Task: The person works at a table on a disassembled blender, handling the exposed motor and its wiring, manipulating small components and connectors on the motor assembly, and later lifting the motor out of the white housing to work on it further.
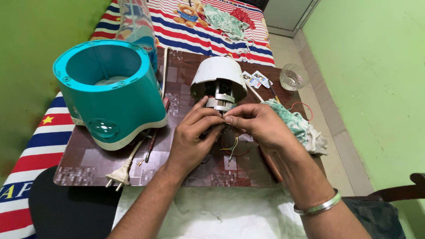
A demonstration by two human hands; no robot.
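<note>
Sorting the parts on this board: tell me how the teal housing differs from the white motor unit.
The teal housing is larger, open-topped and untouched; the white motor unit is smaller and domed, with metal parts exposed below, and both hands, left and right, work at its wires. Both stand on the brown board.

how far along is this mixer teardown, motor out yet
Done: the white-domed motor unit is out of the teal plastic housing, which stands empty beside it on the brown patterned board. In hand: the left hand and right hand pinch the coloured wires at the motor's base. Left: the wires hang loose, and the white plug lies unplugged.
</note>
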